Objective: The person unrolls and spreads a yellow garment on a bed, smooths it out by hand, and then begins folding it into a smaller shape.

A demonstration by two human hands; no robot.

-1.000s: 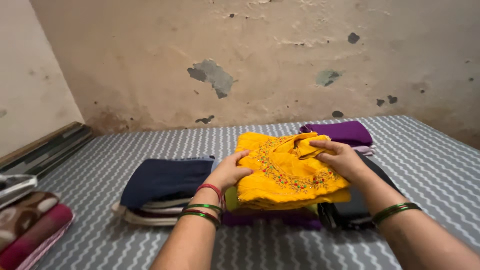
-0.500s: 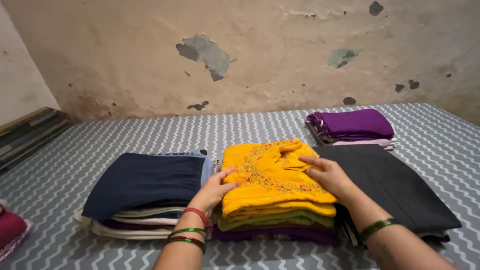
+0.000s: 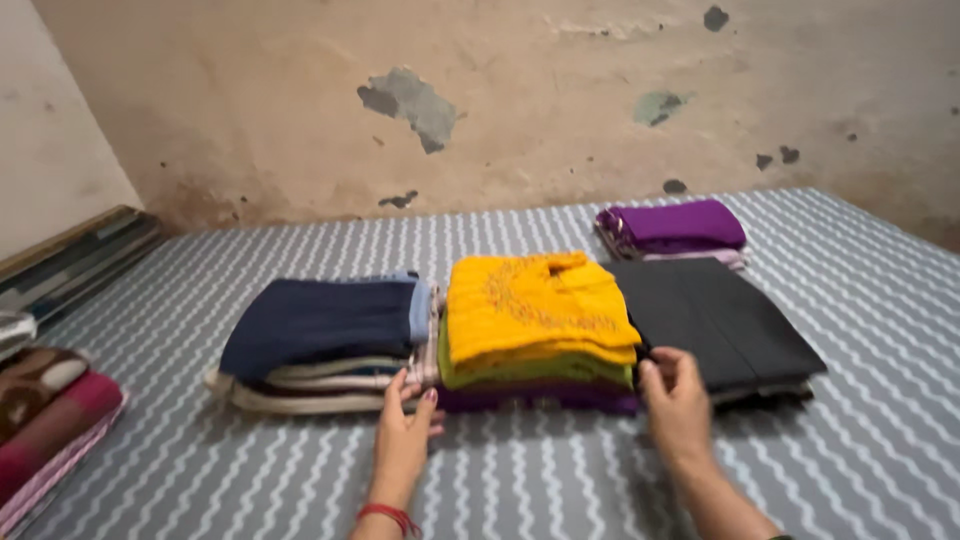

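Note:
A folded yellow embroidered garment point(image 3: 535, 308) tops a middle pile, over a green fold point(image 3: 530, 368) and a purple one point(image 3: 545, 398). My left hand point(image 3: 405, 435) lies flat on the bed, fingertips at the gap between the navy pile point(image 3: 320, 320) and the middle pile's front left corner. At the middle pile's front right corner, my right hand point(image 3: 678, 400) rests with fingers bent, touching the edge of the black folded cloth point(image 3: 715, 320). Neither hand holds anything.
All piles sit on a bed with a grey zigzag sheet point(image 3: 520, 480). A purple folded pile point(image 3: 675, 228) lies behind the black one. Red and brown blankets point(image 3: 45, 420) are at the left edge. A stained wall point(image 3: 500, 100) runs along the far side.
Both hands slid off the top of the yellow garment and drew back to the front foot of the middle pile. The view pulled back slightly.

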